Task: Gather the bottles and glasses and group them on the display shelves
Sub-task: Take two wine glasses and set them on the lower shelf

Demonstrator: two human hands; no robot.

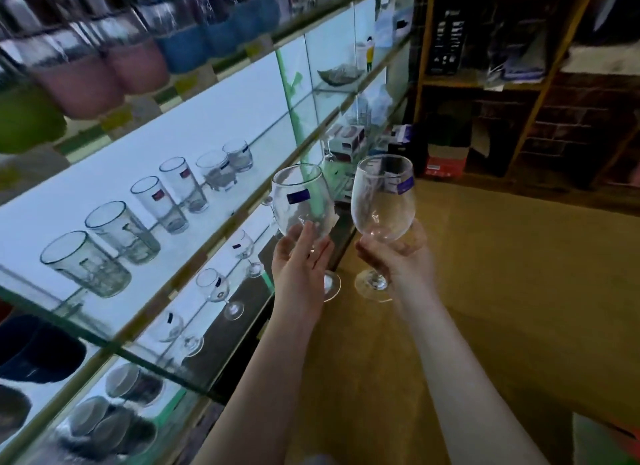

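Left hand and right hand hold wine glasses near upright, rims up.

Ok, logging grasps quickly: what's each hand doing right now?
Left hand: holds the left wine glass.
Right hand: holds the right wine glass.
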